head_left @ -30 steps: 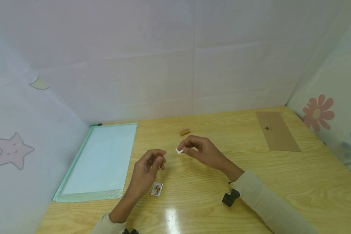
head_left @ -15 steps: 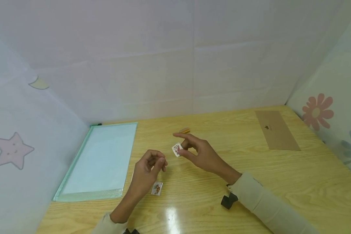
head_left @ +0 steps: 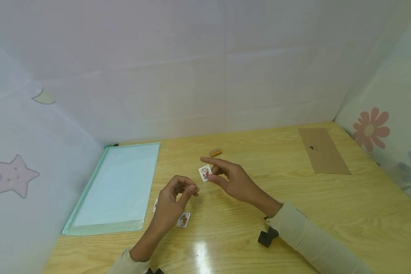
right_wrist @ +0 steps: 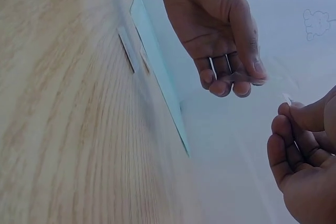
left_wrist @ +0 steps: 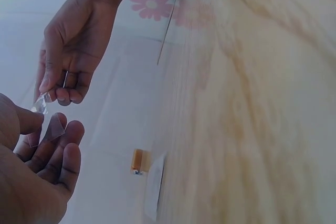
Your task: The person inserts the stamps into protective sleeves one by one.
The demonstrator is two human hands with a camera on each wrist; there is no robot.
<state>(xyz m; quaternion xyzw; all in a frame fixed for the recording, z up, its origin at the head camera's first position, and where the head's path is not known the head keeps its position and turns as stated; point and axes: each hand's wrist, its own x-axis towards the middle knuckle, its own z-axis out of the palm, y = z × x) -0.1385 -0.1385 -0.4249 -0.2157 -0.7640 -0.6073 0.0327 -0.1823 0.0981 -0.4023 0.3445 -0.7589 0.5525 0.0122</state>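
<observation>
My right hand (head_left: 238, 182) pinches a small white square picture card (head_left: 205, 173) by its lower right edge, thumb over the printed face, index finger stretched out above it. Close by on the left, my left hand (head_left: 172, 196) has its thumb and fingertips together. In the left wrist view that hand pinches a thin piece of clear plastic film (left_wrist: 52, 129). A second picture card (head_left: 183, 220) lies on the table beside the left wrist. Another white card (head_left: 155, 205) shows only an edge behind the left hand.
A mint-edged zip pouch (head_left: 116, 186) lies flat at the left. A small brown and orange block (head_left: 215, 152) sits beyond the right hand, and a brown paper sheet (head_left: 323, 150) lies at the back right. Pale cloth walls bound the wooden table (head_left: 260, 243).
The right hand has turned the picture card so its printed face shows, moved it slightly left, and lifted its index finger. The left hand has shifted slightly right.
</observation>
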